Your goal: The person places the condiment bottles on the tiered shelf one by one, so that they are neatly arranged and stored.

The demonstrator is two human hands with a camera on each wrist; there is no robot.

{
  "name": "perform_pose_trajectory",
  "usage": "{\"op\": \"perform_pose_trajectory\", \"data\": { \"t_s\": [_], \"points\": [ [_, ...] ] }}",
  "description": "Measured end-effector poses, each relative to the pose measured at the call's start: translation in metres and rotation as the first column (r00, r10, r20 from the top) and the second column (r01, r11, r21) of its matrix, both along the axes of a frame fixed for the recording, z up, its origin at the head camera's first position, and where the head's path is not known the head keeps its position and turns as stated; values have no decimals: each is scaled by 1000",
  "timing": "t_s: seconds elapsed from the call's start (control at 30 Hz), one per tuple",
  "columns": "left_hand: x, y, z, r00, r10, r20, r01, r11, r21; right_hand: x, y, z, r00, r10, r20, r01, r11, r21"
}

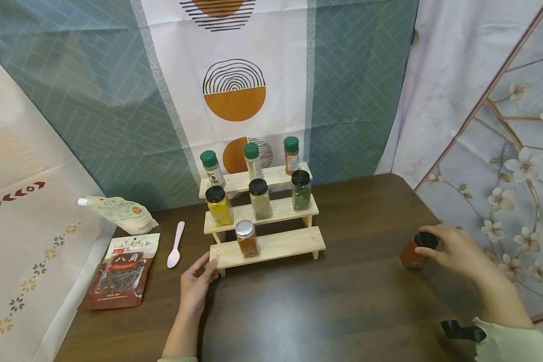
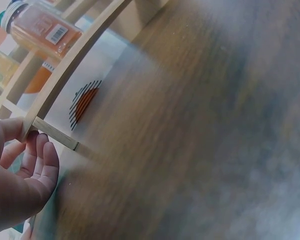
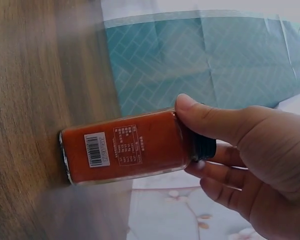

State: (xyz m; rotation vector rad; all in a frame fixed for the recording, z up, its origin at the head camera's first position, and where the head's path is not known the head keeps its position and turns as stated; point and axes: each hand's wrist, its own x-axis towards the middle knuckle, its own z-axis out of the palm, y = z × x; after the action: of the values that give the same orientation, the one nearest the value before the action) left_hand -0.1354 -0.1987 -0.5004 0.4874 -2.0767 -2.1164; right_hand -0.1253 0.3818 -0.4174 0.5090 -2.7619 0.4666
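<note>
At the right of the table, my right hand [image 1: 457, 251] grips a glass spice jar of red powder [image 3: 125, 147] by its black cap [image 1: 426, 240]; the barcode label shows in the right wrist view. My left hand [image 1: 195, 284] pinches the left end of the lowest step of a pale wooden tiered rack [image 1: 289, 245], thumb on top and fingers beneath. On that step stands a silver-capped jar of reddish-brown spice [image 1: 247, 240]. The middle step bears a yellow jar [image 1: 220, 207], a beige jar [image 1: 260, 200] and a green herb jar [image 1: 301, 191], all black-capped.
Three green-capped bottles, one of them orange-red [image 1: 291, 157], stand on the top step against the curtain. Left of the rack lie a pink spoon [image 1: 176, 246], a brown spice packet [image 1: 122, 274] and a spouted pouch [image 1: 122, 213]. A black strap [image 1: 462, 332] lies near my right sleeve.
</note>
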Motion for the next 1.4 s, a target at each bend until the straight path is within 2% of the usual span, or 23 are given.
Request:
{"op": "perform_pose_trajectory", "data": {
  "t_s": [0.23,0.43,0.73,0.87,1.03,1.23,1.4],
  "points": [
    [0,-1,-1,1000,-9,4,9,1000,7,-2,-6,2,1000,-15,-7,15,1000,-14],
    [0,-2,0,1000,-10,0,10,1000,-4,-8,-20,12,999,-6,-49,5,999,-35],
    [0,-2,-1,1000,-13,-4,13,1000,-7,-22,-54,34,994,46,-96,-50,998,-44],
    [-1,-2,-1,1000,-10,-6,10,1000,-4,-29,-73,42,985,98,-145,-107,993,-55],
    [-1,-2,-1,1000,-5,-9,5,1000,-5,-39,-95,45,971,162,-175,-179,980,-86],
    [-1,-1,-1,1000,-3,-7,3,1000,3,-48,-122,47,962,200,-186,-223,969,-109],
    [0,-2,-1,1000,-7,-8,7,1000,4,-52,-144,47,963,225,-151,-246,961,-131]
  ]
}}
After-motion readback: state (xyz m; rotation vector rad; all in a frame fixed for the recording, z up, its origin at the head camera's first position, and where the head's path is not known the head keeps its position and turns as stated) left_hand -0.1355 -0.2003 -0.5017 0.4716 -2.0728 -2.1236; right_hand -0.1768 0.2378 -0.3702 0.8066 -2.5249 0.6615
